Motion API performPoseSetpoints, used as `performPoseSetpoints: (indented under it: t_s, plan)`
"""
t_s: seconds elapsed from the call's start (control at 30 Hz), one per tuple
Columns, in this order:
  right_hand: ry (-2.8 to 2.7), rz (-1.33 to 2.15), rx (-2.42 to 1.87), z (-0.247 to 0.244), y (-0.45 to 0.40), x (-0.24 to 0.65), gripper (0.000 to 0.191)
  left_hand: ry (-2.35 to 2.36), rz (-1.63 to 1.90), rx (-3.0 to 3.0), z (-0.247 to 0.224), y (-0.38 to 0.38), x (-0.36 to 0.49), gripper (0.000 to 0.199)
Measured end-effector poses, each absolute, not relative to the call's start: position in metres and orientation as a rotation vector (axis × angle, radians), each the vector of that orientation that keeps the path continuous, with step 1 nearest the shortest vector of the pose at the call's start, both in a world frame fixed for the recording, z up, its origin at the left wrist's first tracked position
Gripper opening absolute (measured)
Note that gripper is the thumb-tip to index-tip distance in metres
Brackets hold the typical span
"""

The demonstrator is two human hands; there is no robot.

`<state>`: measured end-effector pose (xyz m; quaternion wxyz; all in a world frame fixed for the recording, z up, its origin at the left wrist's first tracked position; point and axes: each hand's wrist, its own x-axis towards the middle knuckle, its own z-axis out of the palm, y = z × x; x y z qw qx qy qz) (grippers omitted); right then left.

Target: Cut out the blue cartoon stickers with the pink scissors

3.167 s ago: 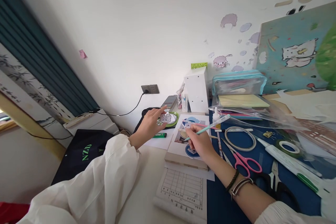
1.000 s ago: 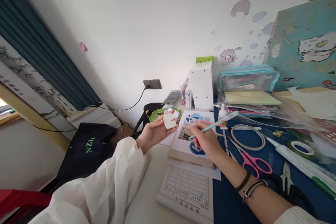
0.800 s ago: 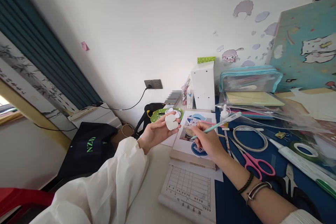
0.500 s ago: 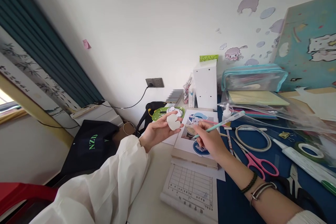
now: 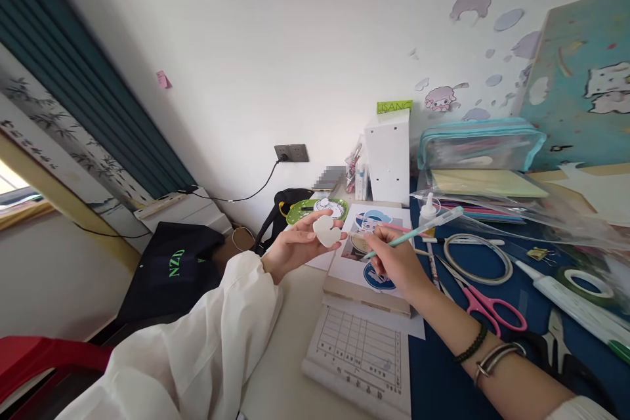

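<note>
From where I stand, the white wall (image 5: pixel 236 46) rises behind everything, with a teal curtain (image 5: pixel 73 79) slanting down on the left. Against it sits the desk, a pale top (image 5: pixel 270 341) meeting a dark blue mat (image 5: pixel 428 374). An upright white box (image 5: pixel 388 157) and a clear pouch (image 5: pixel 482 144) are at the back, seemingly so the front serves for working. Pink-handled scissors (image 5: pixel 492 307) and black-handled scissors (image 5: pixel 556 341) lie on the mat near the right forearm, probably to be within reach. A sheet with printed pictures (image 5: pixel 344 275) rests on a pale block, which lifts it a little.

The left hand (image 5: pixel 290 246) is half open, palm up, holding a white cutout (image 5: pixel 325 233) between thumb and fingers, just left of the sheet; I take it the palm is turned so the plain face shows to the wearer. The right hand (image 5: pixel 401 266) closes round a slim teal pen (image 5: pixel 418 230), slanted with its lower end over the sheet, much as one grips for control. What looks like a thin pale stick (image 5: pixel 355 235) pokes past those fingers; whether they grip it, I can't tell.
</note>
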<state>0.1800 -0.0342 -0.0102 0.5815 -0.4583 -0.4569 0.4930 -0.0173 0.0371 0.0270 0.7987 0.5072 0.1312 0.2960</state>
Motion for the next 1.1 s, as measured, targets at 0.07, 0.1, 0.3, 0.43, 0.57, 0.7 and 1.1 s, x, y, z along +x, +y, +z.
performPoseSetpoints:
  t_s: [0.07,0.1,0.3,0.43,0.57,0.7,1.1]
  plan:
    - [-1.062,1.151,-1.072,-0.011,-0.034,0.180,0.032,0.283,0.637,1.098,0.027,0.037,-0.017,0.043]
    - [-1.059,1.153,-1.073,-0.011,-0.034,0.180,0.032,0.285,0.638,1.105,0.027,0.037,-0.017,0.043]
    - [-1.042,1.167,-1.077,-0.008,-0.035,0.181,0.033,0.316,0.628,1.160,0.026,0.029,-0.010,0.038]
    - [-1.009,1.170,-1.065,-0.006,-0.036,0.180,0.039,0.363,0.632,1.216,0.024,0.025,-0.004,0.034]
    - [-1.013,1.146,-1.029,-0.006,-0.035,0.180,0.043,0.413,0.634,1.310,0.018,0.026,-0.001,0.034]
    - [-1.051,1.100,-1.023,-0.006,-0.036,0.181,0.038,0.465,0.623,1.420,0.011,0.026,0.001,0.033]
    - [-1.143,0.906,-1.238,-0.005,-0.042,0.177,0.038,0.540,0.396,1.693,0.030,0.015,-0.002,0.033]
